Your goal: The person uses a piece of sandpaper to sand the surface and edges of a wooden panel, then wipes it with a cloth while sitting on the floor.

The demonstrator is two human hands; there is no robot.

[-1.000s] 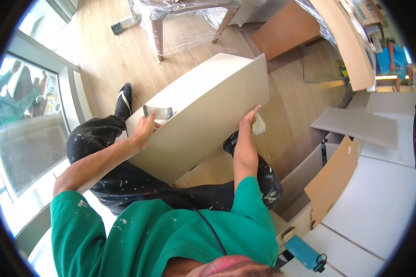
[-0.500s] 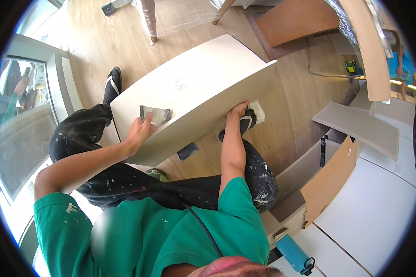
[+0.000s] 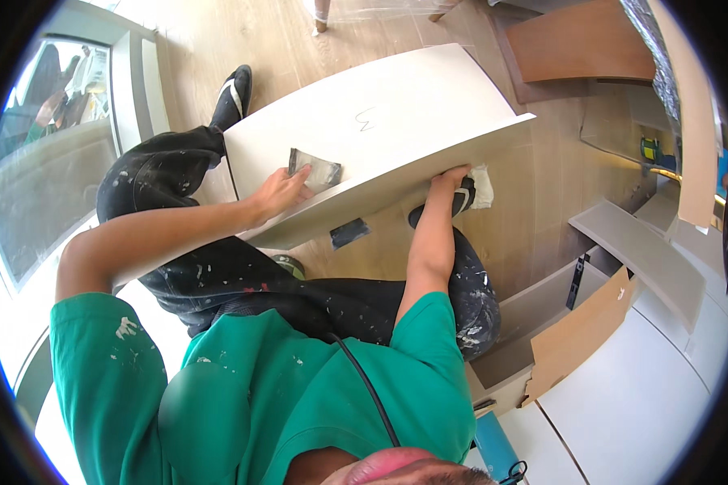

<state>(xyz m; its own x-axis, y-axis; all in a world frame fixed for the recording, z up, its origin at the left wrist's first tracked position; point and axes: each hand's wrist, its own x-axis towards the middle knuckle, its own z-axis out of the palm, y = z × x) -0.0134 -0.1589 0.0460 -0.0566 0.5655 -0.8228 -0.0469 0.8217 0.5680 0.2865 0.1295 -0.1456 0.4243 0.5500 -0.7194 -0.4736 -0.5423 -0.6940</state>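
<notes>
A large white board (image 3: 340, 105) with a handwritten mark stands low over the floor between my legs. A beige panel (image 3: 396, 182) meets it along the near side, forming an edge. My left hand (image 3: 287, 192) is at that edge, its fingers closed on a small grey rectangular pad (image 3: 322, 168) with a dark border, which lies against the white board. My right hand (image 3: 453, 175) rests against the outer face of the beige panel near its right end; its fingertips are partly hidden. A whitish cloth-like piece (image 3: 482, 187) lies on the floor beside it.
A dark flat piece (image 3: 349, 233) lies on the floor by the panel. To the right are an open cabinet box (image 3: 534, 311), brown cardboard (image 3: 578, 339) and a grey board (image 3: 647, 259). A blue bottle (image 3: 497, 444) lies lower right. A glass door (image 3: 52, 186) is at left.
The whole view has shifted, so the boards and both hands appear higher and farther right. Both hands keep nearly the same places on the boards.
</notes>
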